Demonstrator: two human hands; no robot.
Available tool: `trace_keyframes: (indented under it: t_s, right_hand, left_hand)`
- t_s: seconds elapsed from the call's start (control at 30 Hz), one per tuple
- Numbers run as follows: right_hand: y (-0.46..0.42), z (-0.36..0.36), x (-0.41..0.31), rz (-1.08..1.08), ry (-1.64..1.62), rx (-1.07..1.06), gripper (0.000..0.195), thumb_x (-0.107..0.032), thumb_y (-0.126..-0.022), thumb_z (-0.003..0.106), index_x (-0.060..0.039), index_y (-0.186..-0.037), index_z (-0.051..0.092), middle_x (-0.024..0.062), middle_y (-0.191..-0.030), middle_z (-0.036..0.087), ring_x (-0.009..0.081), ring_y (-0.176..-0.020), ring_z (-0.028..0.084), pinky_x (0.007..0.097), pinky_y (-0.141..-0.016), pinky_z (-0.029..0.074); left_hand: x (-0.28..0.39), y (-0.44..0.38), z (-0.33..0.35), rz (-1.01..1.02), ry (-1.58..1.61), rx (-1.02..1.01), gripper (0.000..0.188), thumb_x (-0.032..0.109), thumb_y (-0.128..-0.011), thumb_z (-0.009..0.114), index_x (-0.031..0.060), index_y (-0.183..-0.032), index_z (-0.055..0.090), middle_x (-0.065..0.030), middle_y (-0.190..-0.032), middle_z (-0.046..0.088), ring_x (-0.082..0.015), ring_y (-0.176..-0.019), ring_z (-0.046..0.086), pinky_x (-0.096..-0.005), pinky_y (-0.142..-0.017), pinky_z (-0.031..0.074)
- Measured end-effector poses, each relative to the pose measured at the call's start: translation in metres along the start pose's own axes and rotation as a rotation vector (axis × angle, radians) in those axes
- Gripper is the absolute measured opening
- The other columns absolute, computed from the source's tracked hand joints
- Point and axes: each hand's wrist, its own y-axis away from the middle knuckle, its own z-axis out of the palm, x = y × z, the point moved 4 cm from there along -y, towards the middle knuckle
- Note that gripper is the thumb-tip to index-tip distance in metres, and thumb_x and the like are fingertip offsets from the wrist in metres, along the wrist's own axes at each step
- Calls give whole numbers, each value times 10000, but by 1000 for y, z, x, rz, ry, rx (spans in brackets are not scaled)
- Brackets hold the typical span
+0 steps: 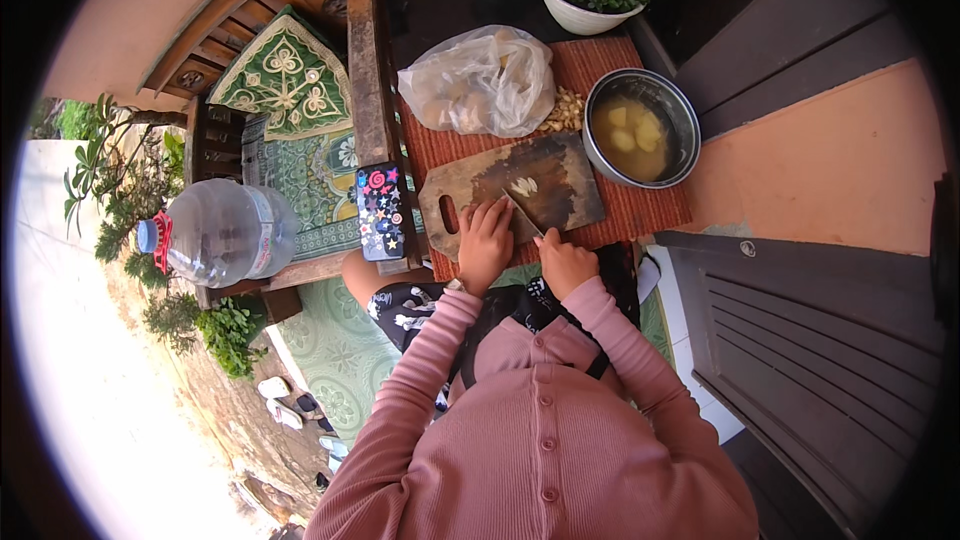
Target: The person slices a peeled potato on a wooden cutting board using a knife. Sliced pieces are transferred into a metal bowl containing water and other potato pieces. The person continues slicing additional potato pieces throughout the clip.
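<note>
A worn wooden cutting board (480, 178) with a handle slot lies in front of me. My right hand (566, 261) grips a knife (527, 216), its blade slanting across the board toward the upper left. On the board's near left part rests my left hand (486, 240), palm down, fingertips close beside the blade. Whatever may be under those fingers is hidden. Just beyond the knife tip is a small group of pale cut slices (523, 186). At the board's right edge stands a metal pot (681, 161) holding peeled, potato-like pieces (636, 127) in cloudy water.
Behind the board sit a clear plastic bag (487, 82) of round brownish produce and a heap of peelings (568, 109), on an orange-red woven mat (645, 210). A patterned phone (380, 211) lies on the bench armrest. A large water bottle (225, 232) stands left; a potted plant (592, 7) stands behind.
</note>
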Motion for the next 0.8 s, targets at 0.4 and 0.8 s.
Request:
trace_keyframes:
  t_s: [0.4, 0.8]
  right_hand:
    - [-7, -11, -1, -1, -25, -26, 327, -363, -987, 425, -81, -838, 494, 145, -579, 636, 338, -556, 660, 444, -481, 524]
    - [-7, -11, -6, 13, -103, -12, 318, -359, -987, 426, -70, -861, 468, 168, -564, 613, 383, -544, 631, 495, -484, 499]
  left_hand:
    - [0, 2, -2, 16, 13, 17, 474, 72, -720, 630, -31, -1180, 579, -121, -1228, 559, -283, -1147, 516, -461, -990, 355]
    - [1, 2, -2, 22, 3, 3, 472, 75, -719, 629, -32, -1176, 581, -121, -1224, 556, -281, -1143, 516, -452, -987, 356]
